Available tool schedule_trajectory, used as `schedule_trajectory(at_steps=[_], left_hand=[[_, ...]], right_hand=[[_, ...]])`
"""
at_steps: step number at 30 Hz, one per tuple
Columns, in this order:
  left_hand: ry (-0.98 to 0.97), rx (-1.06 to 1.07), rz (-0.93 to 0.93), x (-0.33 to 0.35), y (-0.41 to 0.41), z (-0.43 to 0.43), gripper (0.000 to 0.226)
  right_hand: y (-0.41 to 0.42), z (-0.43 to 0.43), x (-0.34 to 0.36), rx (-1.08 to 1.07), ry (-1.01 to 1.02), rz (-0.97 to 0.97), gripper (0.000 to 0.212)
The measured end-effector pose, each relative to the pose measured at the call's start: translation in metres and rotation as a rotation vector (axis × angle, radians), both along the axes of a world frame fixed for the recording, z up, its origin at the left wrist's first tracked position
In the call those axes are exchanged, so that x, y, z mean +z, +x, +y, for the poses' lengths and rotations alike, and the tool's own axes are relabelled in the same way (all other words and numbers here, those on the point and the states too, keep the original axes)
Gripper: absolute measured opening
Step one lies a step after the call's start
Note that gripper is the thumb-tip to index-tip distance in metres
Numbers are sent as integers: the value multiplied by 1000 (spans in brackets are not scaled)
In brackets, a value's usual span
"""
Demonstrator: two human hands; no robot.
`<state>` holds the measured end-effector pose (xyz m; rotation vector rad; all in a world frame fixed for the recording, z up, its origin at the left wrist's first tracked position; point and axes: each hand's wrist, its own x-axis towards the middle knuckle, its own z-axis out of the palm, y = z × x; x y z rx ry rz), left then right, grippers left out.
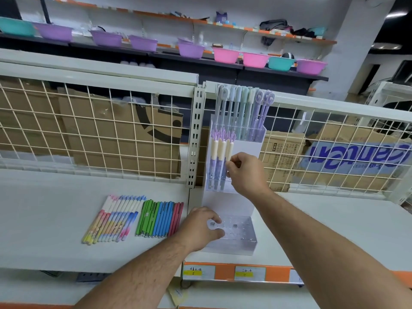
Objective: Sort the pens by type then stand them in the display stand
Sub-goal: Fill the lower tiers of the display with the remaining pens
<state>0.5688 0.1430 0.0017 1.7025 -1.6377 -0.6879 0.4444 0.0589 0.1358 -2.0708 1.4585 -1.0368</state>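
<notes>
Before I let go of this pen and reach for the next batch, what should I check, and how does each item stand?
1. Grip: right hand pinches the cream-capped pen at the middle tier: ok.
2. Pen seated fully: the hand hides its lower part: cannot tell.
3. Type match: three matching pens stand upright beside it: ok.
4. Stand steadied: left hand rests on the bottom tier: ok.
5. Bottom tier free: no pens stand in it: ok.
6. Next batch sorted: pastel pens and solid-colour pens lie in separate rows on the shelf: ok.
</notes>
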Motion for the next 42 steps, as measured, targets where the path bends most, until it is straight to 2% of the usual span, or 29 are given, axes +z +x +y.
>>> schedule_trajectory(at_steps=[11,17,23,30,33,36,39,42], left_hand=[[-34,54,-35,-2,-6,9,28],[-54,145,-70,-2,-10,19,29],[-67,66,-157,-3,12,34,30],[-84,101,-111,2,79,62,24],[-94,154,-136,0,125,81,22],[-135,223,-232,-4,175,101,15],[-157,300,-240,-12,220,116,6],[-158,414,-224,-22,254,122,8]], right_hand=[[-16,13,-31,13,-1,-181,7],[-22,28,-57,73,24,-164,5],[-9,51,-76,97,60,-150,7],[52,84,-96,133,101,-186,15],[92,100,-107,152,103,-180,12],[129,115,-122,145,94,-83,7],[158,125,-145,91,40,35,3],[177,129,-165,39,-49,150,15]])
